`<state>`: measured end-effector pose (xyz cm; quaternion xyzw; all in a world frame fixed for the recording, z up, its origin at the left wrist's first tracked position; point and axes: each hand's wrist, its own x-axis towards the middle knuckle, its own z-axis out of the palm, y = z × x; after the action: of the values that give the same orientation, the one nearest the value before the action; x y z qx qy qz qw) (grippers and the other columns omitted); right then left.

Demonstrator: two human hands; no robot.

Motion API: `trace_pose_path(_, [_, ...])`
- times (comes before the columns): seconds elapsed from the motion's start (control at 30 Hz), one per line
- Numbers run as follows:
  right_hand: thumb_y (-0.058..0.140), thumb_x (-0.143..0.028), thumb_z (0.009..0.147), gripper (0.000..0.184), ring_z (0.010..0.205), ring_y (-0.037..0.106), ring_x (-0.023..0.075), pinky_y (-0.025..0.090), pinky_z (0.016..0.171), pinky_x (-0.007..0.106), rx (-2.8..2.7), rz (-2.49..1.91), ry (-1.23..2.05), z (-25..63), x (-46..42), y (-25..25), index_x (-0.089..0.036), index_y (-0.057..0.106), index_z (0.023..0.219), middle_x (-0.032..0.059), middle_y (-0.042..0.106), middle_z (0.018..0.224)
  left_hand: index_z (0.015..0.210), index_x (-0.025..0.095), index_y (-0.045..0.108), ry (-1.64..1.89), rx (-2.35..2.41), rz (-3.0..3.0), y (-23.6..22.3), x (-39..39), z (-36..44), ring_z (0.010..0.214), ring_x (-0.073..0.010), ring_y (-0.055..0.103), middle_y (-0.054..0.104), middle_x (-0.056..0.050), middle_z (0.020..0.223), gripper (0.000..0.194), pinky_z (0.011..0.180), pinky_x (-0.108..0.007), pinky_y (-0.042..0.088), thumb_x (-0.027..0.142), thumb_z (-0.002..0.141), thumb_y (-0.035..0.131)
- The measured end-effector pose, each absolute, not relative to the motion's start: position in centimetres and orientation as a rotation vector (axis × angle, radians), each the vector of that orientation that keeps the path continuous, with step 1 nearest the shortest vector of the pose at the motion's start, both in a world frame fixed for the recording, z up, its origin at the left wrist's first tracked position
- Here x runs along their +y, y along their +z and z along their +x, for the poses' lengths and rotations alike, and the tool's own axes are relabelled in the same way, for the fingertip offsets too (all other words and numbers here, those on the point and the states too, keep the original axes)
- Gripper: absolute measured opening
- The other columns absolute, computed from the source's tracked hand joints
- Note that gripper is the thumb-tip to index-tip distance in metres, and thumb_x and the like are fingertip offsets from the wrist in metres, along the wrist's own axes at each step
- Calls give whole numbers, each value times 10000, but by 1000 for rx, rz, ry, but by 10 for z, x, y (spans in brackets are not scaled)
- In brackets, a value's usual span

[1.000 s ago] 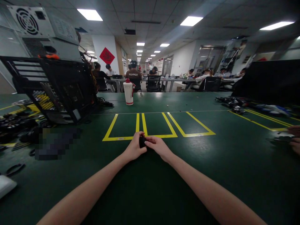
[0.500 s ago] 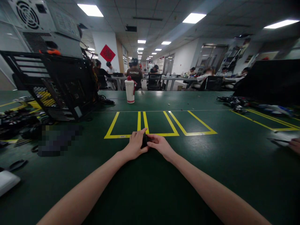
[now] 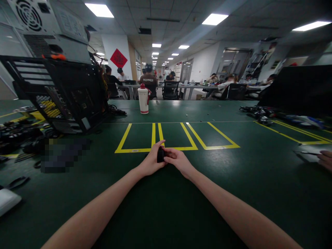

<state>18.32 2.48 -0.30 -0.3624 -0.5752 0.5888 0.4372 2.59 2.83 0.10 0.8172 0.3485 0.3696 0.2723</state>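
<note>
Small black object held between left hand and right hand

The left hand is clamped on the small black object, its fingers curved over the far side and its thumb on the near side. The right hand is closed on the object's right side with thumb and fingers. What the object is cannot be told; much of it is covered. It sits in the middle of the view, at the near edge of the yellow tape marked out on the green table. Whether it touches the table is unclear.

Farther back stands an upright white cup with a red lid. To the left is a black computer case, with cables on the table just beside it. A white item lies near the left edge, next to a dark strap.

At the right edge, another person's hand holds a thin tool. Beyond the table, people sit at other desks, near a pillar with a red diamond-shaped sign.
</note>
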Motion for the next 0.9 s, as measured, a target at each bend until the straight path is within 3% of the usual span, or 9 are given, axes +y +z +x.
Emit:
trace_pose_path(0.27, [563, -253, 710, 224, 966, 522, 163, 379, 887, 364, -1404, -887, 1396, 184, 22, 0, -214, 563, 931, 24, 575, 1011, 1260, 293, 159, 987, 897, 2273, 7, 21, 25, 1150, -222, 341, 328, -42, 1241, 742, 982, -438, 289, 108, 673, 574])
trace_pose_path(0.9, [596, -235, 677, 384, 1014, 492, 186, 384, 881, 375, -1398, -953, 1451, 184, 21, -7, -206, 499, 1048, 48, 532, 1081, 1256, 267, 141, 965, 890, 2295, 4, 18, 20, 1181, -223, 309, 280, -53, 1288, 712, 999, -439, 277, 135, 697, 563])
